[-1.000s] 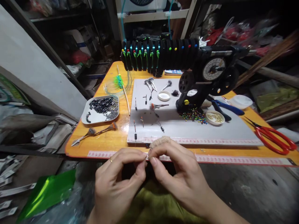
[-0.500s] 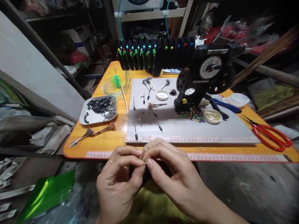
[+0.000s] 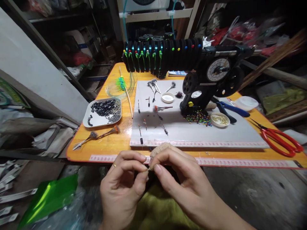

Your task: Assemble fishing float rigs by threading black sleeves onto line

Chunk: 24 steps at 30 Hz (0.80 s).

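Note:
My left hand point(image 3: 123, 185) and my right hand point(image 3: 183, 180) meet in front of the table's near edge, both with thumb and fingertips pinched. Between the fingertips shows a tiny brass-coloured piece point(image 3: 149, 169), too small to name. A ring is on a finger of my left hand. A beige ribbed wrap point(image 3: 160, 149) sits at a finger of my right hand. Just beyond the hands lies a white board point(image 3: 177, 127) with small black-and-orange line stoppers point(image 3: 141, 140) spread over it and a small dish of brass-coloured bits point(image 3: 219, 119) at its right.
A black winding machine point(image 3: 168, 56) with coloured pins overhangs the board. Coloured beads point(image 3: 197, 117) lie at its foot. A tray of black and grey pieces point(image 3: 102, 110) stands left. Red-handled scissors point(image 3: 279, 138) and blue-handled pliers point(image 3: 232, 108) lie right. A printed measuring strip point(image 3: 244, 162) runs along the edge.
The view shifts slightly, so the table appears a little farther right. My fingertips have drawn slightly apart, and more of the tiny brass-coloured piece shows between them.

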Each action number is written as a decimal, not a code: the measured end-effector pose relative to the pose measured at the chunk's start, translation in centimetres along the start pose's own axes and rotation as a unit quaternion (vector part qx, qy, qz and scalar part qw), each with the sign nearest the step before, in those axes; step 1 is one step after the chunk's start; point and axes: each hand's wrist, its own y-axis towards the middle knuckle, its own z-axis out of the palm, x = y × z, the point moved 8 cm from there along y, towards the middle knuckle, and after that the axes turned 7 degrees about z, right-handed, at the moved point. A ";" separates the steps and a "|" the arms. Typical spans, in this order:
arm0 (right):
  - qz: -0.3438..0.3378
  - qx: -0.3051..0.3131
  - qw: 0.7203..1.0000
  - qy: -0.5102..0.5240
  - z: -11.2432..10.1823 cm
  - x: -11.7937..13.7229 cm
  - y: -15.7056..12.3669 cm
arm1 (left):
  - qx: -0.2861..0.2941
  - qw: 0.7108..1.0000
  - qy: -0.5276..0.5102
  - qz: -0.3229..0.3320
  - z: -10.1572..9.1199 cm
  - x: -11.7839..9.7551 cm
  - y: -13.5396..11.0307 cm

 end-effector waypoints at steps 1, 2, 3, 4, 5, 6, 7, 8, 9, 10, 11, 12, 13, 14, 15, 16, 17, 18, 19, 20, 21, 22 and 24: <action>0.001 0.000 1.000 -0.001 0.0 0.0 0.0 | 0.001 1.000 0.000 -0.001 0.0 0.0 0.0; 0.003 0.000 1.000 -0.002 0.0 -0.1 -0.1 | 0.003 1.000 0.001 -0.001 0.0 0.0 0.0; 0.004 0.000 1.000 -0.003 0.0 -0.1 -0.1 | 0.003 1.000 0.000 0.000 0.0 0.0 0.0; 0.005 0.002 1.000 -0.003 0.1 -0.1 -0.1 | 0.004 1.000 0.000 0.003 0.1 0.0 0.0; 0.007 0.003 1.000 -0.003 0.2 -0.1 -0.1 | 0.005 1.000 0.000 0.004 0.1 0.0 0.0; 0.008 0.008 1.000 -0.002 0.3 -0.1 -0.1 | 0.006 1.000 0.001 0.006 0.1 0.0 0.0; 0.010 0.011 1.000 -0.002 0.3 -0.2 -0.1 | 0.006 1.000 0.003 0.010 0.1 -0.1 0.0; 0.012 0.014 1.000 -0.001 0.4 -0.2 -0.1 | 0.006 1.000 0.005 0.012 0.1 -0.1 0.0; 0.015 0.019 1.000 0.000 0.5 -0.2 0.0 | 0.006 1.000 0.008 0.015 0.1 -0.1 0.0; 0.018 0.023 1.000 0.002 0.6 -0.3 0.0 | 0.006 1.000 0.010 0.018 0.1 -0.2 0.0; 0.019 0.026 0.999 0.004 0.6 -0.3 0.1 | 0.005 1.000 0.013 0.020 0.1 -0.2 0.0; 0.019 0.030 0.999 0.004 0.7 -0.3 0.2 | 0.004 1.000 0.016 0.021 0.1 -0.2 0.0; 0.017 0.033 0.999 0.002 0.7 -0.3 0.3 | 0.005 1.000 0.019 0.021 0.1 -0.2 -0.1; 0.015 0.039 0.999 -0.001 0.7 -0.3 0.3 | 0.007 1.000 0.019 0.020 0.1 -0.2 -0.1; 0.015 0.044 0.999 -0.003 0.8 -0.3 0.4 | 0.010 1.000 0.017 0.019 0.2 -0.2 -0.2; 0.015 0.051 0.999 -0.004 0.8 -0.3 0.4 | 0.014 1.000 0.009 0.017 0.2 -0.2 -0.3; 0.017 0.057 0.998 -0.006 0.8 -0.4 0.5 | 0.020 1.000 -0.002 0.017 0.3 -0.2 -0.3; 0.019 0.062 0.998 -0.012 0.8 -0.5 0.5 | 0.025 0.999 -0.013 0.020 0.4 -0.3 -0.4; 0.020 0.065 0.997 -0.023 0.7 -0.7 0.4 | 0.028 0.999 -0.023 0.021 0.4 -0.4 -0.4; 0.017 0.066 0.997 -0.037 0.6 -0.7 0.4 | 0.027 0.999 -0.031 0.021 0.3 -0.5 -0.4; 0.011 0.064 0.996 -0.053 0.5 -0.8 0.3 | 0.023 0.999 -0.037 0.017 0.1 -0.5 -0.4; -0.002 0.055 0.996 -0.064 0.2 -0.7 0.3 | 0.017 0.999 -0.044 0.009 0.0 -0.4 -0.3; -0.045 0.026 0.996 -0.067 -0.4 -0.1 0.1 | 0.012 0.997 -0.066 -0.026 -0.2 0.1 -0.3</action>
